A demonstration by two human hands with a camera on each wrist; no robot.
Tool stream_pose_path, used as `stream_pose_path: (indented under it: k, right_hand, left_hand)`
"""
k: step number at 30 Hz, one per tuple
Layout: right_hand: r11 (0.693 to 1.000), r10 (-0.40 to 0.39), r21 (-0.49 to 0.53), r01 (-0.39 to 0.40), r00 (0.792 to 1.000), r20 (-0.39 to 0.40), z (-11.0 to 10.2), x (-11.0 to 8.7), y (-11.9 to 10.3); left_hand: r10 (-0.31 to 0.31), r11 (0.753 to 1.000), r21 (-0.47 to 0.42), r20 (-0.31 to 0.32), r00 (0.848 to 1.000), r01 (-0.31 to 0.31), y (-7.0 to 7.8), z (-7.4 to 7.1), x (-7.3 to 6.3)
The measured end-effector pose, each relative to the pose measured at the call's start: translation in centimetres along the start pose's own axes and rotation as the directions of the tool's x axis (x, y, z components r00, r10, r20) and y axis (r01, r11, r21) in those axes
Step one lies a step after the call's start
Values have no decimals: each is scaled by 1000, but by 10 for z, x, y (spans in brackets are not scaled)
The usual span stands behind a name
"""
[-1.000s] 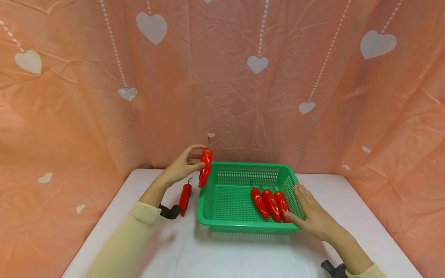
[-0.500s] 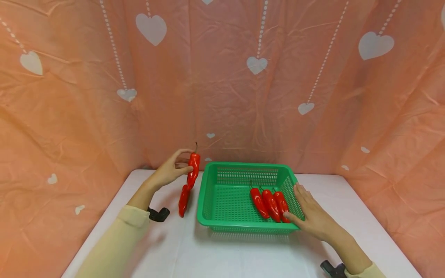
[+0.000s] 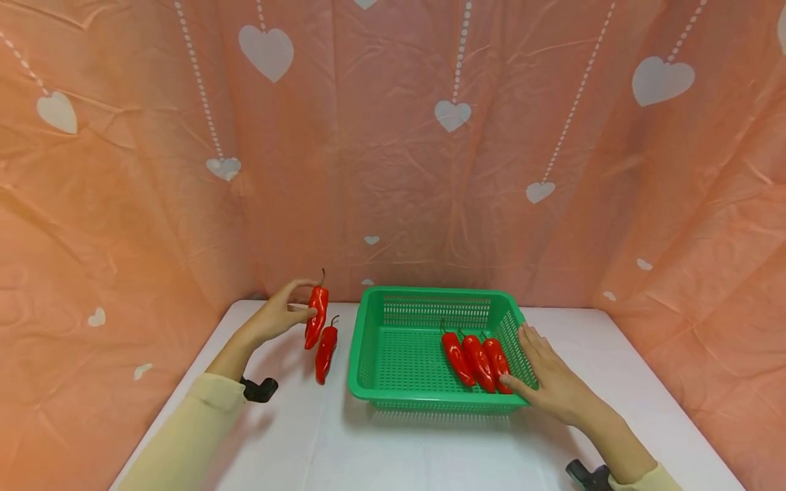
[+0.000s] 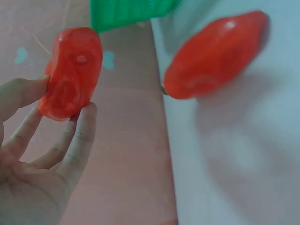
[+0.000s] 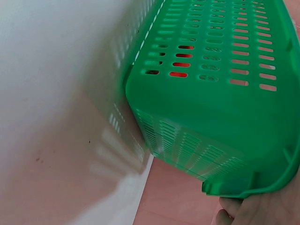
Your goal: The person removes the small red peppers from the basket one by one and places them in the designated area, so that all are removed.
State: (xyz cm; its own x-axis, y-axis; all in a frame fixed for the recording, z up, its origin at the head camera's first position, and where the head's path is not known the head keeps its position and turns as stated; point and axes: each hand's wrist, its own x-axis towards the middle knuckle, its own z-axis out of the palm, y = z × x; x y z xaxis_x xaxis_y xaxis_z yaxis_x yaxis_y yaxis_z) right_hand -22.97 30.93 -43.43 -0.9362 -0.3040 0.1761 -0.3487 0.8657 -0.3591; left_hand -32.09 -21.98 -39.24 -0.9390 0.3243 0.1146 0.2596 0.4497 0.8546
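My left hand [image 3: 276, 317] pinches a red chili pepper [image 3: 316, 315] between thumb and fingertips, stem up, raised above the left part of the table. In the left wrist view the held pepper [image 4: 72, 75] shows end-on. Just beside it, another red chili pepper [image 3: 327, 351] lies on the white tabletop, left of the green basket [image 3: 356, 354]. My right hand [image 3: 561, 382] rests at the basket's right rim, fingers straight and thumb reaching over the front corner. Inside the basket, three red chili peppers [image 3: 477, 361] lie side by side on the right.
The white table [image 3: 393, 453] reaches to a pink cloth backdrop [image 3: 393, 170] with hearts at the back and sides. The right wrist view shows the basket's slotted wall [image 5: 211, 98] up close. Black wrist mounts [image 3: 260, 390] sit on both wrists.
My left hand has carried its pepper leftward and down, from the basket's left rim to above the table, past the lying pepper. My right hand and the basket stay put.
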Motion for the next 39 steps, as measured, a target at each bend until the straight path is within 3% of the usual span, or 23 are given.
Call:
stream_pose_path:
  k: [6, 15, 20, 39]
  right_hand:
    - [1000, -1, 2, 1, 1000, -4, 1, 0, 2]
    - [1000, 3, -3, -3, 1000, -2, 1, 1, 2]
    - [1000, 3, 2, -3, 1000, -3, 1, 0, 2]
    - [1000, 0, -2, 0, 1000, -5, 3, 1, 4]
  left_hand:
    - [-4, 1000, 23, 4, 1000, 4, -15, 0, -4]
    - [-91, 991, 95, 4, 996, 90, -34, -1, -9]
    - [-100, 988, 121, 10, 995, 98, -43, 3, -9]
    - [-208, 977, 66, 49, 977, 205, -58, 12, -13]
